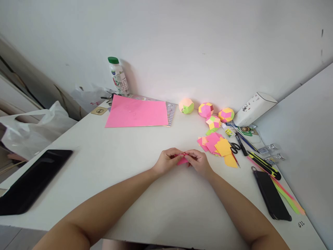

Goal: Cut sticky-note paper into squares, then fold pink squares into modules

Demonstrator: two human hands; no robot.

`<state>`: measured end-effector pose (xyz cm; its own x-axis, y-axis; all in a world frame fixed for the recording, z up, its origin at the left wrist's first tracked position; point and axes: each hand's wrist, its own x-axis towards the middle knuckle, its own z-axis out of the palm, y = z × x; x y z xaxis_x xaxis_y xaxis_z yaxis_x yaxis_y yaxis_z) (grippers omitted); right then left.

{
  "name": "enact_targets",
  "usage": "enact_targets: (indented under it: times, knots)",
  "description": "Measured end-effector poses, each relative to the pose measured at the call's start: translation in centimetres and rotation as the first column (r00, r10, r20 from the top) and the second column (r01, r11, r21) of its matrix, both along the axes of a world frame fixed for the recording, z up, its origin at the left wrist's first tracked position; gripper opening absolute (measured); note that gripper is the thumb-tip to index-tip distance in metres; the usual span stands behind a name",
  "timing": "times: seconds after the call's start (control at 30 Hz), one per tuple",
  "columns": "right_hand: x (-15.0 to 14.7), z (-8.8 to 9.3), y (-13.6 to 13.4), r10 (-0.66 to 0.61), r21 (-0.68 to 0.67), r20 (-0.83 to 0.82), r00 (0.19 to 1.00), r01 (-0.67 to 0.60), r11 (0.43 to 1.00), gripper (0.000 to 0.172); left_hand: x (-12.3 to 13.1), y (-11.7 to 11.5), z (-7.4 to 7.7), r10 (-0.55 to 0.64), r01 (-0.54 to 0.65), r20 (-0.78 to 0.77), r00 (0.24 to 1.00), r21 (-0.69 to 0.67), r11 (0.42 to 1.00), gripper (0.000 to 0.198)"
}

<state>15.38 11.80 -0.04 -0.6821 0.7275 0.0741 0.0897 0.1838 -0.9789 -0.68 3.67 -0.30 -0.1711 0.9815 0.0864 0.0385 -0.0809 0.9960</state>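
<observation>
Between my hands, just above the white table, is a small piece of pink paper [182, 160]. My left hand [166, 161] pinches it from the left, thumb on top. From the right, my right hand [199, 161] grips it with thumb and fingers too. Fingertips meet near its upper edge and hide part of it, so its exact shape is unclear. Right beyond my right hand lies a loose pile of pink paper pieces [213, 141] and yellow paper pieces [223, 147]. Black-handled scissors [235, 148] lie beside that pile.
Pink sheets [137, 113] lie at the back left by a green-capped bottle [119, 78]. Several folded paper balls [206, 110] stand along the wall. A cutter [264, 165] and black phone [272, 194] are at the right, a black tablet-like slab [36, 180] left.
</observation>
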Motion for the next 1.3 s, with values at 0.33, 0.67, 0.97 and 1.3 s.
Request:
enact_targets:
  times: [0.33,0.67,0.97,1.3]
  knots:
    - [0.1,0.1,0.0,0.008,0.011,0.02,1.0,-0.008,1.0,0.018,-0.1,0.1,-0.5,-0.022,0.02,0.044,0.999,0.039,0.999,0.019]
    - [0.0,0.8,-0.1,0.032,0.022,0.072,0.997,-0.034,0.999,0.021,-0.2,0.0,-0.1,-0.029,0.029,0.012,0.999,0.011,1.0,0.022]
    - [0.0,0.7,-0.2,0.037,0.064,0.086,0.996,-0.042,0.997,0.022,0.0,-0.2,0.5,-0.032,0.03,-0.053,0.998,-0.042,0.999,0.022]
    - [0.0,0.9,-0.3,0.069,0.081,0.136,0.988,-0.081,0.993,0.021,0.0,-0.2,0.7,-0.031,0.026,-0.075,0.997,-0.065,0.998,0.022]
